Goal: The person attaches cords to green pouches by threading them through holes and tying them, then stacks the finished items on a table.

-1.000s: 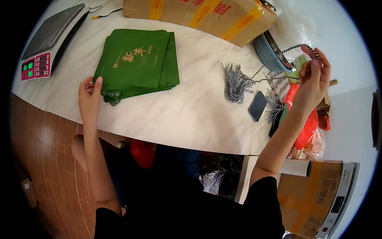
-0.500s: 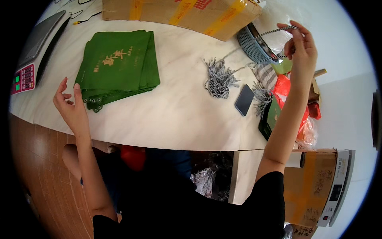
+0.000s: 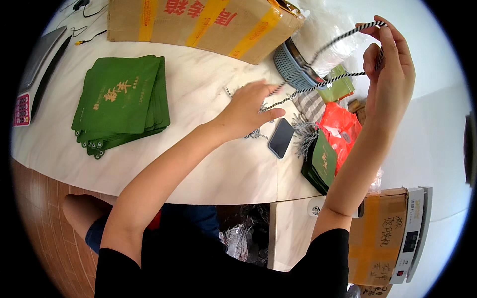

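Note:
My right hand [image 3: 390, 69] is raised at the upper right, pinching a black-and-white twisted cord [image 3: 318, 87] that loops down toward the table. My left hand [image 3: 248, 109] reaches across the white table [image 3: 213, 164] and touches the cord's lower end, above a pile of the same cords [image 3: 256, 131]. A stack of flat green bags with eyelets [image 3: 121, 104] lies at the left. More green bags [image 3: 320, 161] stand at the table's right edge.
A black phone [image 3: 281, 138] lies by the cords. A cardboard box [image 3: 198, 22] sits at the back, a grey basket [image 3: 293, 67] beside it, an orange plastic bag [image 3: 340, 129] at right. A scale [image 3: 22, 109] is at far left; another box [image 3: 382, 233] stands on the floor.
My left hand left the green bag stack and swung right to the cords. My right hand has lifted a cord higher, stretching it out.

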Demonstrator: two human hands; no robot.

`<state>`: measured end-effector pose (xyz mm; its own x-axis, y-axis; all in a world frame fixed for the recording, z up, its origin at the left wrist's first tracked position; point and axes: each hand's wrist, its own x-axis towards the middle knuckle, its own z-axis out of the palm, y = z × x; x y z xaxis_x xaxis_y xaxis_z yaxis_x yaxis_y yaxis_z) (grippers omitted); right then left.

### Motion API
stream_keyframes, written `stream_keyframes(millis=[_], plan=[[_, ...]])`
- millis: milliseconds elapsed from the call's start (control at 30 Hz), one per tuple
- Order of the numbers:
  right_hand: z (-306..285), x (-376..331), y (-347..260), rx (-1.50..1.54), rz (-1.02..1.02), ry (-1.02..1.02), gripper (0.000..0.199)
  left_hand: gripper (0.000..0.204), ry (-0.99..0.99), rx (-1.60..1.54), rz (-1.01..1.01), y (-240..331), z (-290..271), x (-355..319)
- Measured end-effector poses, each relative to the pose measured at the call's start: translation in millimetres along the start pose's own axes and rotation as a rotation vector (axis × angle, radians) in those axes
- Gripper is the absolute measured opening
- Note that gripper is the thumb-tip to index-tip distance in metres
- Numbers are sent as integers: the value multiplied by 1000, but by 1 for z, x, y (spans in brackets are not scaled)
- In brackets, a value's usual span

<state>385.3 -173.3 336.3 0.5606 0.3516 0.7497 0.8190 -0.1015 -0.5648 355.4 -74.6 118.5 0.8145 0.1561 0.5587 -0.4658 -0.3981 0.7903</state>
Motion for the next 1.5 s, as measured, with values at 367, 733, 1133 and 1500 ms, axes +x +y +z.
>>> stream_keyframes(millis=[367,733,1133,1500], plan=[[-47,5,59,383,180,76,20,29,-255,-323,-149,-3,34,10],[-72,-14,79,116,19,385,16,26,-176,-56,-348,-29,45,0],[10,-140,37,-31,341,-486,9,43,3,-555,-334,26,-46,-90],[111,-228,28,-42,99,-955,16,13,209,-181,-842,54,-114,-233]])
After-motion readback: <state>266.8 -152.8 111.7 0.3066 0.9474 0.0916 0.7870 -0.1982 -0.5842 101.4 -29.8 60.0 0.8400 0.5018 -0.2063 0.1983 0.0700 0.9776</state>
